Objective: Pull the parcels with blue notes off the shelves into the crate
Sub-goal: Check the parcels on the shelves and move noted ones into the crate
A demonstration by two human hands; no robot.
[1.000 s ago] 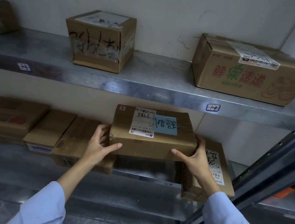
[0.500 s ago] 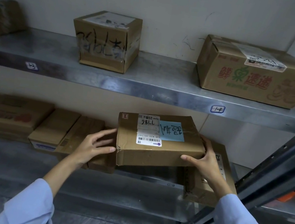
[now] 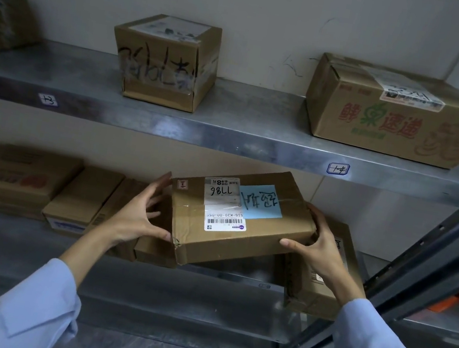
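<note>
A brown cardboard parcel (image 3: 257, 236) with a white shipping label and a blue note (image 3: 260, 201) on top is held in the air in front of the lower shelf (image 3: 29, 237), tilted with its left front corner down. My left hand (image 3: 139, 216) grips its left end and my right hand (image 3: 319, 249) grips its right end. No crate is in view.
The upper shelf (image 3: 242, 142) carries a small box with black scribble (image 3: 165, 62), a wide printed box (image 3: 396, 113) and a wrapped parcel (image 3: 1, 23) at far left. Several brown boxes (image 3: 18, 178) lie on the lower shelf; another box (image 3: 325, 281) sits behind my right hand. A dark upright (image 3: 417, 281) slants at right.
The parcel has come out from the lower shelf toward me and tilted. My left hand, briefly off it, is back on its left end.
</note>
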